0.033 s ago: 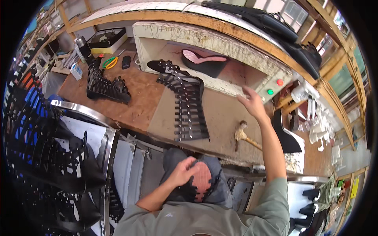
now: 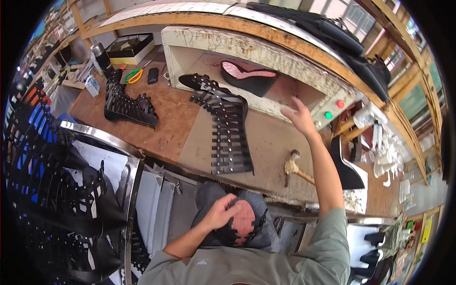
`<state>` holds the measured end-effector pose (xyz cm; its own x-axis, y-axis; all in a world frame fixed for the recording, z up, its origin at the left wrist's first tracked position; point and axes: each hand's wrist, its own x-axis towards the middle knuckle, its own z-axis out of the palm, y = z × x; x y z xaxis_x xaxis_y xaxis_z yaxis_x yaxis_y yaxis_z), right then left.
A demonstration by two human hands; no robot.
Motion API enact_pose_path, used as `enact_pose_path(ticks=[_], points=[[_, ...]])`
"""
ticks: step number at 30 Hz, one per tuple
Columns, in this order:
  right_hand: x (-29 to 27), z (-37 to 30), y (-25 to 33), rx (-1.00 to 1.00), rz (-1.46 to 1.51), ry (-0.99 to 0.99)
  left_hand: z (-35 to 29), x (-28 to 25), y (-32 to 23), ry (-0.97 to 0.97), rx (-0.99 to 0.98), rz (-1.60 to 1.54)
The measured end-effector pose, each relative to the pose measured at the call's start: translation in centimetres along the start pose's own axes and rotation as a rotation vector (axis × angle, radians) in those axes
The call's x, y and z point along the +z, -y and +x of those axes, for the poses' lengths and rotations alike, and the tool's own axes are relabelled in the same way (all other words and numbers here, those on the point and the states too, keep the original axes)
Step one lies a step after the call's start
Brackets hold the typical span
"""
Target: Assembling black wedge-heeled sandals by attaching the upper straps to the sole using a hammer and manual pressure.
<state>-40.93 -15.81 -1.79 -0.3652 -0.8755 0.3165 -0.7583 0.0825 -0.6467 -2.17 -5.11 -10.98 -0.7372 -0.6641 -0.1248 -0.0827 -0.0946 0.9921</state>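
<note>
On my lap lies a black shoe upper wrapped round a pinkish sole. My left hand grips its left edge, with the thumb on the sole. My right hand is stretched out, empty, fingers apart, before the opening of a worn white box. Inside the box, left of those fingers, lies a black wedge sole with a pink top. A tall black strappy boot upper lies on the bench, its toe end at the box. Below my right forearm rests a hammer.
Another strappy boot, orange-handled scissors and a thermos stand or lie at the left. A metal rack holds several black uppers. Right of my forearm stands a black wedge. A wooden shelf runs overhead.
My right hand has moved slightly farther and left, closer to the box opening. My left hand keeps its grip on the shoe upper.
</note>
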Motion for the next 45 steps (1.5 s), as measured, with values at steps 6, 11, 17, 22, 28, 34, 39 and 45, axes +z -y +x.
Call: enact_pose_path(ticks=[6,11,17,22,28,34,39,45], points=[[7.7,12.9,0.4,0.148,0.440,0.004,-0.4,-3.0,0.1,-0.082,-0.074,-0.113],[9.2,12.4,-1.0,0.114,0.876,-0.189,1.6,-4.6,-1.0,0.291,0.000,-0.379],[2.9,-2.0,2.1,0.241,0.976,-0.174,-1.7,-3.9,0.8,0.066,0.000,-0.269],[-0.4,-15.6,2.0,0.028,0.625,0.021,-4.2,-3.5,-1.9,0.116,0.011,-0.326],[-0.8,-26.2,9.8,-0.086,0.232,-0.419,-4.5,-1.1,-6.9,-0.182,0.227,-0.150],[1.2,-33.1,15.1,-0.369,0.107,-0.085,-4.9,2.8,-14.1,-0.246,0.397,-0.430],[-2.1,-29.5,14.6,-0.371,0.106,-0.459,-5.6,5.2,-17.0,0.336,0.539,-0.506],[-12.8,-22.2,6.6,0.643,0.996,-0.288,4.5,-3.7,-12.8,-0.474,0.365,0.059]])
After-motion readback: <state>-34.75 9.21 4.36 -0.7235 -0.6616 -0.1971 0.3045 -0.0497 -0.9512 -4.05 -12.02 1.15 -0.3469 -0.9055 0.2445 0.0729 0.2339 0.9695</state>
